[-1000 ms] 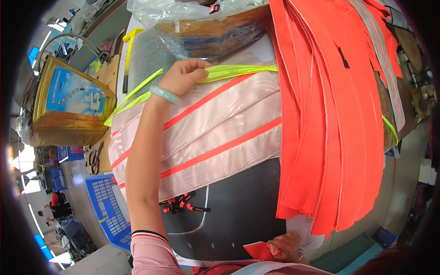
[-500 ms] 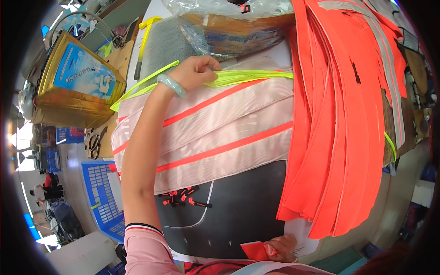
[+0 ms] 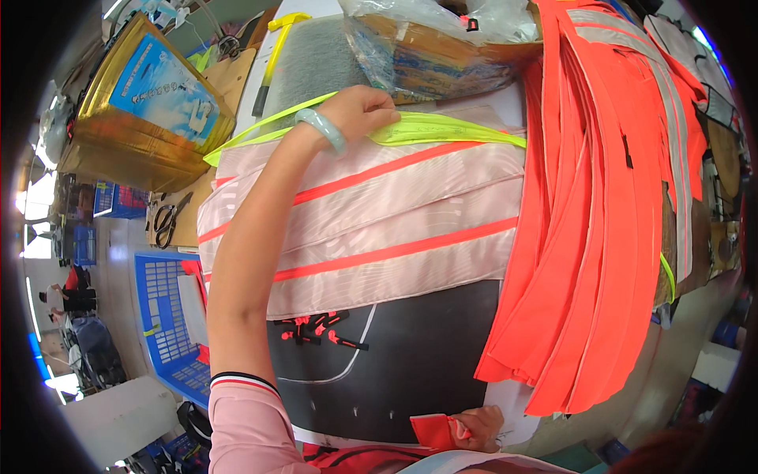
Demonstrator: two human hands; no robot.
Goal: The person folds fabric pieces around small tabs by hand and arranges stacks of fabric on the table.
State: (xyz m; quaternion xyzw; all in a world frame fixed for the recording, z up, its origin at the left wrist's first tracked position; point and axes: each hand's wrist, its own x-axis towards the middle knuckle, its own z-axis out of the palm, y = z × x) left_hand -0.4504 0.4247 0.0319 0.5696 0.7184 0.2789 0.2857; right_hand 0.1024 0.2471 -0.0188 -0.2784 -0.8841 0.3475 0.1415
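Nearest, the right hand (image 3: 479, 427) is holding a folded orange-red piece (image 3: 430, 430) in its grip, by the near edge of the black board (image 3: 426, 347). Small black-and-red pieces (image 3: 316, 326) are lying farther up. Pale pink panels (image 3: 403, 217) are covering the board's far part, with orange-red strips (image 3: 580, 261) spreading at right. Beyond, the left hand (image 3: 362, 113) is touching yellow-green strips (image 3: 450, 133), its grip curling narrow; whether it is pinching them, I cannot tell. A plastic-wrapped package (image 3: 450, 67) is sitting behind.
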